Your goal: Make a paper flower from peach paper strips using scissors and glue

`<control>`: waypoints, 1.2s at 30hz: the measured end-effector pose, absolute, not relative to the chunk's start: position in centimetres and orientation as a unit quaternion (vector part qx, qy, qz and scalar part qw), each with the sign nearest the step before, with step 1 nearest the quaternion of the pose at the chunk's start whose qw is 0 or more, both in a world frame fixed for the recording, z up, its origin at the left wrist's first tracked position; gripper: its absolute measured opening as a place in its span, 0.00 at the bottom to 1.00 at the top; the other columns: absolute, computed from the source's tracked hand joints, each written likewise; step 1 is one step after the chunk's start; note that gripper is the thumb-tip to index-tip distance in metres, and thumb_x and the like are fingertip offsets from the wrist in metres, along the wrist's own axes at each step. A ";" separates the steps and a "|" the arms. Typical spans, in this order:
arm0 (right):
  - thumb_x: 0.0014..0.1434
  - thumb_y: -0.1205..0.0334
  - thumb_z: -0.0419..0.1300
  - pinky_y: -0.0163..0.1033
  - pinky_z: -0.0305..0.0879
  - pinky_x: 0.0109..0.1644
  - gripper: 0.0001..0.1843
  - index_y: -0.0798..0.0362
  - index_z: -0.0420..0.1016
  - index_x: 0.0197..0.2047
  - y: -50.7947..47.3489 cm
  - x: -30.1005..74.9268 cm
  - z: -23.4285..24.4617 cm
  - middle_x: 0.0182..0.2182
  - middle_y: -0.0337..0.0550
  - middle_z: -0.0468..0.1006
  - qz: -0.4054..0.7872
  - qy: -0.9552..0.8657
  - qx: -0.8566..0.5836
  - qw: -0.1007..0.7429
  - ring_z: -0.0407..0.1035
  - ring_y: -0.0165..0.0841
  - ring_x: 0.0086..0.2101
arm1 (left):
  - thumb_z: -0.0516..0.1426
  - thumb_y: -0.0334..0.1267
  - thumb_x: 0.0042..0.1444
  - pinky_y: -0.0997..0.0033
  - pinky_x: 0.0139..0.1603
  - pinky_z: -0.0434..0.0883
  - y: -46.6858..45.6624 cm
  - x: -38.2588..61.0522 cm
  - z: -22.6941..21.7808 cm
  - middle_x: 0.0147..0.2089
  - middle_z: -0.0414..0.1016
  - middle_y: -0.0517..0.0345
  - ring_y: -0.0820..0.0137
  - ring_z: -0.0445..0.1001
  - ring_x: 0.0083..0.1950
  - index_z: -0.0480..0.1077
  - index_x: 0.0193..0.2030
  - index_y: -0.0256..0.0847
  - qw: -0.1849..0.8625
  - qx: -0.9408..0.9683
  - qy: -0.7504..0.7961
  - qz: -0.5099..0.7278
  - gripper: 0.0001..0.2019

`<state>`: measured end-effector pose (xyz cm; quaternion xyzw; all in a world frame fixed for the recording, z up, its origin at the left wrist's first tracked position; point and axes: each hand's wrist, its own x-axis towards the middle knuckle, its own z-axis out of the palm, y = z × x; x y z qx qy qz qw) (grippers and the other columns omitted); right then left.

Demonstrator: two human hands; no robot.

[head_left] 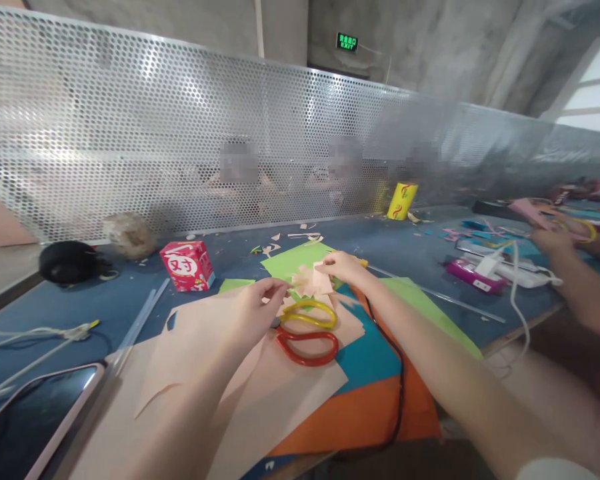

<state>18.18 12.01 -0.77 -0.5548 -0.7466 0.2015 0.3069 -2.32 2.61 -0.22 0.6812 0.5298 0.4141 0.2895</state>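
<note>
My right hand [344, 268] pinches a small pale pink paper piece [323, 280] between thumb and fingertips. Just left of that piece lies or hangs a fringed, petal-like cut paper [304, 281] of similar colour; whether the two are joined I cannot tell. My left hand [266, 301] has its thumb and fingers together at the fringed paper's left side, and what they grip is unclear. Below both hands, scissors with one yellow and one red handle loop [307, 357] rest on pale pink paper sheets [215, 387]. The left hand covers their blades.
Green paper [430, 310], blue paper [373, 360] and orange paper [350, 420] surround the work, crossed by a black cable [401, 383]. Leftward are a red box [187, 267] and a phone [40, 413]. A power strip [475, 275] lies near another person's hand [555, 241]. A perforated metal screen [180, 133] stands behind.
</note>
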 end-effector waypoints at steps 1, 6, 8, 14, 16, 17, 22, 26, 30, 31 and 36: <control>0.45 0.57 0.57 0.32 0.51 0.24 0.14 0.54 0.62 0.15 11.8 18.2 -0.5 0.14 0.34 0.62 0.203 -0.747 -0.545 0.321 0.59 0.27 0.20 | 0.50 0.41 0.51 0.70 0.34 0.68 2.7 -2.3 -0.2 0.33 0.75 0.55 0.68 0.72 0.35 0.70 0.34 0.40 0.281 0.676 0.534 0.423 0.11; 0.49 0.53 0.55 0.34 0.60 0.31 0.13 0.56 0.68 0.26 9.9 17.6 2.1 0.24 0.39 0.70 0.202 -0.754 -0.482 0.399 0.66 0.30 0.27 | 0.57 0.45 0.45 0.68 0.34 0.68 2.7 -2.6 0.6 0.47 0.70 0.49 0.64 0.71 0.44 0.65 0.44 0.39 0.212 0.594 0.575 0.520 0.19; 0.49 0.55 0.56 0.34 0.61 0.34 0.11 0.55 0.69 0.27 8.8 16.9 3.4 0.27 0.40 0.70 0.206 -0.771 -0.438 0.414 0.66 0.30 0.29 | 0.58 0.47 0.43 0.66 0.38 0.69 2.6 -2.8 1.0 0.52 0.67 0.47 0.62 0.69 0.48 0.62 0.46 0.39 0.229 0.581 0.560 0.544 0.24; 0.51 0.57 0.57 0.34 0.62 0.32 0.09 0.54 0.70 0.27 5.4 14.2 6.6 0.30 0.40 0.70 0.252 -0.826 -0.294 0.409 0.65 0.28 0.29 | 0.61 0.43 0.42 0.67 0.40 0.68 2.0 -3.2 1.6 0.45 0.72 0.50 0.65 0.72 0.44 0.64 0.46 0.39 0.376 0.606 0.455 0.533 0.24; 0.51 0.57 0.58 0.35 0.63 0.33 0.09 0.54 0.69 0.27 4.8 13.7 7.4 0.29 0.39 0.70 0.277 -0.824 -0.281 0.406 0.65 0.29 0.29 | 0.61 0.41 0.43 0.71 0.35 0.68 1.6 -3.2 2.0 0.34 0.75 0.55 0.69 0.73 0.35 0.68 0.38 0.37 0.429 0.600 0.431 0.520 0.16; 0.51 0.57 0.58 0.35 0.64 0.34 0.08 0.54 0.70 0.28 4.8 13.7 7.6 0.29 0.40 0.71 0.293 -0.814 -0.276 0.418 0.66 0.29 0.31 | 0.60 0.41 0.43 0.73 0.32 0.67 1.5 -3.2 2.2 0.30 0.74 0.57 0.72 0.72 0.31 0.69 0.35 0.36 0.442 0.594 0.429 0.518 0.13; 0.53 0.53 0.56 0.37 0.68 0.34 0.10 0.52 0.67 0.33 5.7 14.7 6.7 0.32 0.41 0.74 0.366 -0.669 -0.297 0.576 0.71 0.31 0.31 | 0.61 0.40 0.44 0.76 0.25 0.63 1.1 -3.2 2.9 0.22 0.69 0.63 0.77 0.65 0.23 0.69 0.32 0.37 0.453 0.568 0.445 0.524 0.10; 0.53 0.49 0.55 0.35 0.68 0.24 0.13 0.50 0.64 0.31 6.5 15.6 5.3 0.28 0.40 0.74 0.375 -0.614 -0.358 0.595 0.72 0.33 0.26 | 0.60 0.40 0.44 0.75 0.28 0.65 1.0 -2.9 2.8 0.26 0.72 0.62 0.75 0.68 0.26 0.69 0.34 0.38 0.475 0.571 0.443 0.502 0.11; 0.53 0.47 0.54 0.32 0.66 0.21 0.16 0.52 0.63 0.26 6.9 16.0 4.9 0.26 0.41 0.73 0.332 -0.619 -0.387 0.598 0.71 0.31 0.26 | 0.61 0.39 0.42 0.72 0.32 0.67 0.6 -2.5 2.6 0.28 0.71 0.61 0.71 0.71 0.31 0.65 0.29 0.39 0.505 0.572 0.431 0.482 0.10; 0.53 0.46 0.54 0.31 0.64 0.20 0.17 0.52 0.64 0.26 7.0 16.0 4.8 0.26 0.41 0.73 0.325 -0.625 -0.388 0.594 0.71 0.30 0.25 | 0.61 0.39 0.41 0.73 0.31 0.67 0.5 -2.4 2.6 0.27 0.70 0.62 0.72 0.70 0.30 0.64 0.28 0.39 0.508 0.570 0.435 0.477 0.11; 0.53 0.51 0.54 0.31 0.64 0.21 0.14 0.53 0.71 0.30 7.7 16.0 4.2 0.27 0.42 0.74 0.355 -0.669 -0.402 0.515 0.71 0.31 0.28 | 0.57 0.44 0.47 0.79 0.20 0.59 0.6 -2.7 2.2 0.22 0.63 0.66 0.79 0.62 0.21 0.64 0.27 0.39 0.518 0.566 0.464 0.443 0.10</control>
